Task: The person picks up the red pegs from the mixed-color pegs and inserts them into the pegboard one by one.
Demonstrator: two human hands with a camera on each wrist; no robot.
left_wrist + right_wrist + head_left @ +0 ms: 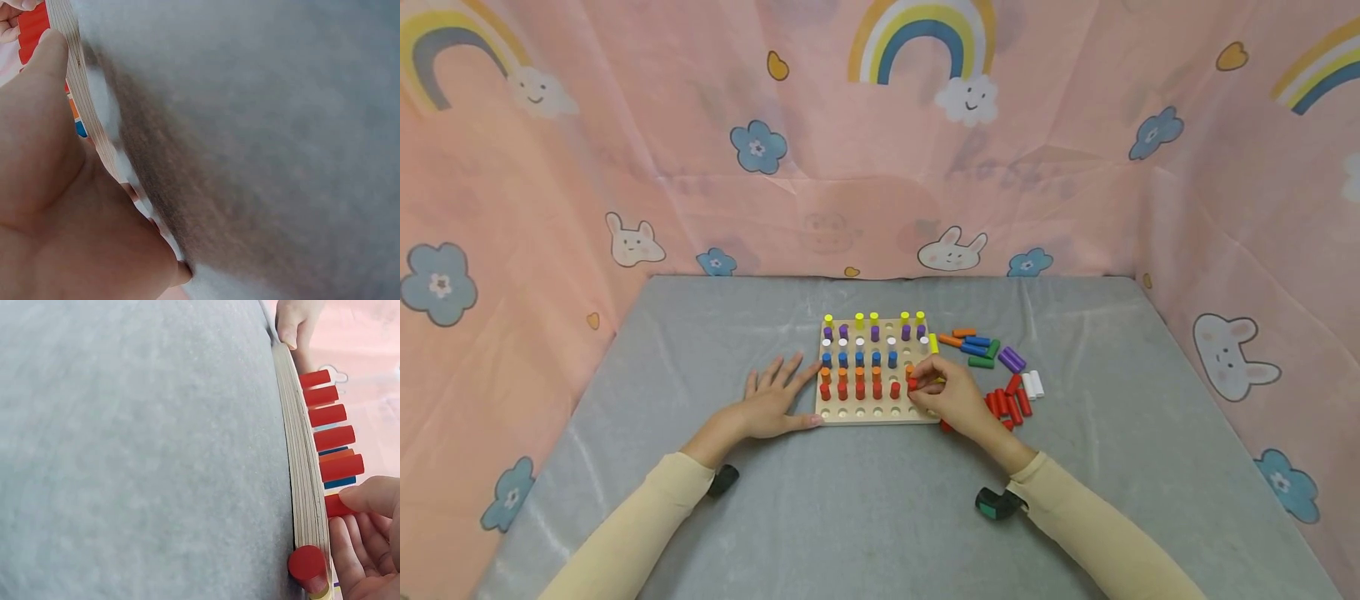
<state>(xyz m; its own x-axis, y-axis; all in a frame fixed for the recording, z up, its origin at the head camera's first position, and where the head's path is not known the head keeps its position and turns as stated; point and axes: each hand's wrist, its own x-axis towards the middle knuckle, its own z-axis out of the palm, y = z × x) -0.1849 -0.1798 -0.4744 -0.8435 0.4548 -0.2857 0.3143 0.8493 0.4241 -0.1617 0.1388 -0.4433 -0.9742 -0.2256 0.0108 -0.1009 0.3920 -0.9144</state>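
Note:
A wooden pegboard (868,420) lies flat on the table, with rows of yellow, purple, white, blue, orange and red pegs standing in it. My left hand (771,404) is spread flat at its left side, thumb and fingertips touching the edge. Thumb and fingers of my right hand (953,402) pinch a red peg (337,505) upright at the right end of the red row, beside another standing red peg (895,390). Whether that pinched peg sits fully in its hole is hidden. In the left wrist view, the thumb (53,50) rests against the board's side.
Right of the board lie loose red pegs (1015,408), white pegs (1033,385), purple pegs (1012,360), and several blue, green and orange ones. A yellow peg (934,343) is by the board's right edge. Grey cloth (850,517) covers the table; pink printed curtains surround it.

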